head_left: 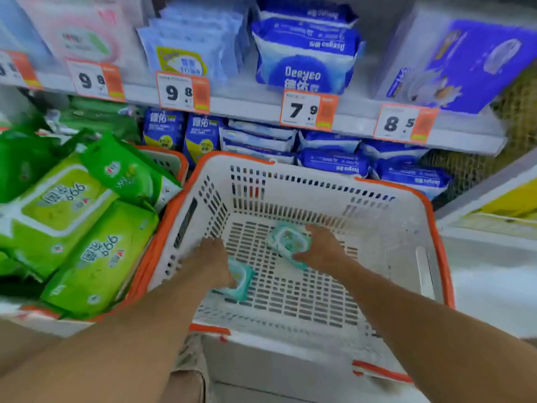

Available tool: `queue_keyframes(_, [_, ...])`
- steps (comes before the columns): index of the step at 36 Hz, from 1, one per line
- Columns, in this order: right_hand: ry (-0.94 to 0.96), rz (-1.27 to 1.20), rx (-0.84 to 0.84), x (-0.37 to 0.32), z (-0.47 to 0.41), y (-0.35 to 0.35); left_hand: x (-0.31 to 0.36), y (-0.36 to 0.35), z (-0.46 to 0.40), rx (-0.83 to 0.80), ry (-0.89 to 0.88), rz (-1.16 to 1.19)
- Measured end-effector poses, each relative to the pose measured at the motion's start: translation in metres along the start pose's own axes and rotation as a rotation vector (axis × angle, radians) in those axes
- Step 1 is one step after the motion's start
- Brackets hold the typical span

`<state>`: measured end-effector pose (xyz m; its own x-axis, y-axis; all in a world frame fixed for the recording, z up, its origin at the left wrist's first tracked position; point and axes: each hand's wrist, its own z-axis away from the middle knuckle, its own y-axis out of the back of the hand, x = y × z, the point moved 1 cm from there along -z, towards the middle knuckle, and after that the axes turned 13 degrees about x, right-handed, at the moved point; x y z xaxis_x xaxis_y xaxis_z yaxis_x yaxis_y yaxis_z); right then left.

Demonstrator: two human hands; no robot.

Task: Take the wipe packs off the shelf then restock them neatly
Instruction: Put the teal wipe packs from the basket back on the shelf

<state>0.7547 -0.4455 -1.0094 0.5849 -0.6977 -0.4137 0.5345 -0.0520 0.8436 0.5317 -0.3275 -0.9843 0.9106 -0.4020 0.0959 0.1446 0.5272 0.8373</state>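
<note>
Both hands reach into a white basket (377,228) below the shelf (247,109). The left hand (216,263) grips 1 teal pack (241,282); the right hand (322,251) grips another (287,239). These look like the last 2 here; restocking seems still ahead. Green packs (72,228) fill a basket at left.

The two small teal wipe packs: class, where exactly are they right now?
Both lie on the floor of the white basket: one teal pack near its left wall under the left hand, the other teal pack mid-basket, gripped by the right hand.
</note>
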Motion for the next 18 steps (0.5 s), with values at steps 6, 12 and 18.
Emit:
queue_keyframes(6, [0.015, 0.119, -0.087, 0.021, -0.024, -0.042, 0.011, -0.02, -0.025, -0.108, -0.282, -0.451])
queue_keyframes(12, [0.049, 0.198, -0.06, 0.013, -0.048, -0.065, 0.025, -0.036, -0.042, -0.142, -0.408, -0.575])
queue_keyframes(18, [0.038, 0.228, -0.139, 0.006, -0.043, -0.058, 0.025, -0.054, -0.034, -0.093, -0.516, -0.617])
